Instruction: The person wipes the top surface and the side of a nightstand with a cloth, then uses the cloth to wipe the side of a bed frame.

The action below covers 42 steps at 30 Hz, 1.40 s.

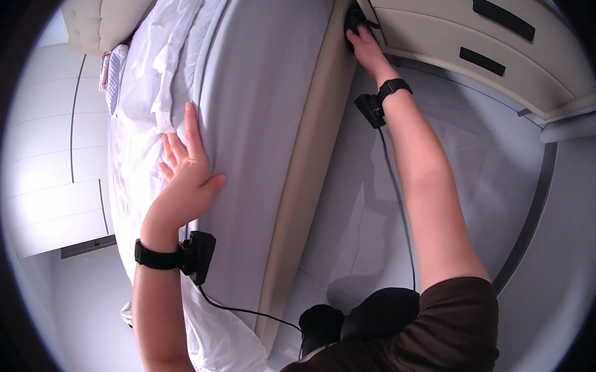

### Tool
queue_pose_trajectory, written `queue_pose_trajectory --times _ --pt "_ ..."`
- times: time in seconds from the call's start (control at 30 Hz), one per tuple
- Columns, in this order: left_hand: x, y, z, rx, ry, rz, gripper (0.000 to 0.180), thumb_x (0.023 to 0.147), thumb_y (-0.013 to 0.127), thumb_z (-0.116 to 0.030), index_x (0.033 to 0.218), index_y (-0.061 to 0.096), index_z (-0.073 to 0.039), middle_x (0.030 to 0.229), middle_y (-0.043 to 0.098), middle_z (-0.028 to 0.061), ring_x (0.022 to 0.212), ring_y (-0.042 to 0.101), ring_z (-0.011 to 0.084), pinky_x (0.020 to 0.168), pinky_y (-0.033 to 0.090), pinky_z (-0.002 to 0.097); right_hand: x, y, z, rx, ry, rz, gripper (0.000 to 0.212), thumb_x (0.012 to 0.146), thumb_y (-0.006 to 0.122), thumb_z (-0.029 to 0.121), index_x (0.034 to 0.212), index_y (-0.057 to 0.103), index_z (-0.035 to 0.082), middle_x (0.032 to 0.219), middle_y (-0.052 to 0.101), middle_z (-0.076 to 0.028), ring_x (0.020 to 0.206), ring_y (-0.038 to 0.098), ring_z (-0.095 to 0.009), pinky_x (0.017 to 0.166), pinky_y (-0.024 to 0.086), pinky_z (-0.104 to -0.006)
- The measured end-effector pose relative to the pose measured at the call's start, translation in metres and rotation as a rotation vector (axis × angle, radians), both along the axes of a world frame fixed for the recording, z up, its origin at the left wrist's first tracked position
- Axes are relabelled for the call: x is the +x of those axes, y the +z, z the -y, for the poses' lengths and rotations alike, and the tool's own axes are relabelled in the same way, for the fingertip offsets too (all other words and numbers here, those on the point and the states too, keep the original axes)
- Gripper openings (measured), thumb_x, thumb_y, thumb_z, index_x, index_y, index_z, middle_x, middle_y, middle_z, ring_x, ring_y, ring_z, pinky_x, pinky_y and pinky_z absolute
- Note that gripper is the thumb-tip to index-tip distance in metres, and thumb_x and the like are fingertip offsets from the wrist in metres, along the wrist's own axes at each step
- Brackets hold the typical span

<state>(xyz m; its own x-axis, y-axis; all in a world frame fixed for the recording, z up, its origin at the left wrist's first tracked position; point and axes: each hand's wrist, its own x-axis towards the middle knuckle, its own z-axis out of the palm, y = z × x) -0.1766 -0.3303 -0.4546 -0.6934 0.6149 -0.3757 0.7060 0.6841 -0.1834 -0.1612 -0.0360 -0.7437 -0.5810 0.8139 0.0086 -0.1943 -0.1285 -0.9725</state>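
Tight squeeze up top, wider down here

So our hands are well apart: the left hand [189, 160] rests fingers loosely spread along the upper edge of the mattress [262, 102]. Our right hand [368, 46] is at a dark object [354, 20] in the narrow corner where the bed frame [304, 166] meets the drawer unit [430, 27]. The floor [364, 190] widens toward us. Shadow and fingers hide the object's shape; can't tell if we're gripping it. The drawer unit's top is cut off.
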Motion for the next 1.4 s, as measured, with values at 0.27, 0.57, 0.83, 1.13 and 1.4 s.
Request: queue_pose_trajectory --times 0.27,0.57,0.83,1.13,1.4 --pt "0.002 -0.009 -0.005 0.042 0.017 -0.033 0.106 0.074 0.061 0.001 0.149 -0.011 -0.019 0.150 0.007 0.0321 0.138 -0.001 0.0534 0.105 0.009 0.0675 -0.007 -0.099 0.033 -0.012 -0.068 0.159 0.063 0.095 0.046 0.037 0.138 0.031 -0.007 0.141 0.033 -0.031 0.132 0.032 -0.041 0.108 0.027 -0.0415" --pt "0.002 -0.013 -0.003 0.110 -0.055 -0.073 0.105 0.074 0.062 -0.001 0.149 -0.010 -0.021 0.145 0.007 0.0402 0.138 0.001 0.0545 0.107 0.010 0.0648 0.085 -0.093 0.289 -0.681 0.242 0.000 0.051 0.100 0.041 0.036 0.130 0.039 -0.004 0.131 0.048 -0.019 0.124 0.043 -0.027 0.104 0.030 -0.0333" --pt "-0.003 -0.017 0.009 0.158 -0.083 -0.129 0.103 0.074 0.062 -0.004 0.150 -0.004 -0.023 0.147 0.014 0.0352 0.138 0.007 0.0525 0.109 0.012 0.0620 0.099 -0.082 0.295 -0.580 0.258 0.060 0.054 0.099 0.040 0.040 0.133 0.039 -0.002 0.131 0.050 -0.015 0.123 0.044 -0.025 0.105 0.030 -0.0323" --pt "-0.012 -0.021 0.022 0.253 -0.172 -0.159 0.098 0.078 0.063 -0.011 0.150 0.001 -0.035 0.145 0.012 0.0411 0.138 0.002 0.0521 0.109 0.012 0.0606 0.063 -0.069 0.208 -0.699 0.113 -0.089 0.047 0.097 0.043 0.027 0.138 0.036 0.003 0.132 0.048 -0.015 0.121 0.044 -0.025 0.102 0.033 -0.0361" --pt "-0.025 -0.024 0.037 0.401 -0.236 -0.171 0.096 0.074 0.065 -0.022 0.149 0.008 -0.039 0.149 0.007 0.0350 0.139 0.002 0.0514 0.110 0.010 0.0614 0.112 -0.072 0.404 -0.889 0.321 0.143 0.034 0.099 0.040 0.034 0.126 0.045 0.013 0.123 0.053 -0.004 0.108 0.052 -0.022 0.083 0.048 -0.0462"
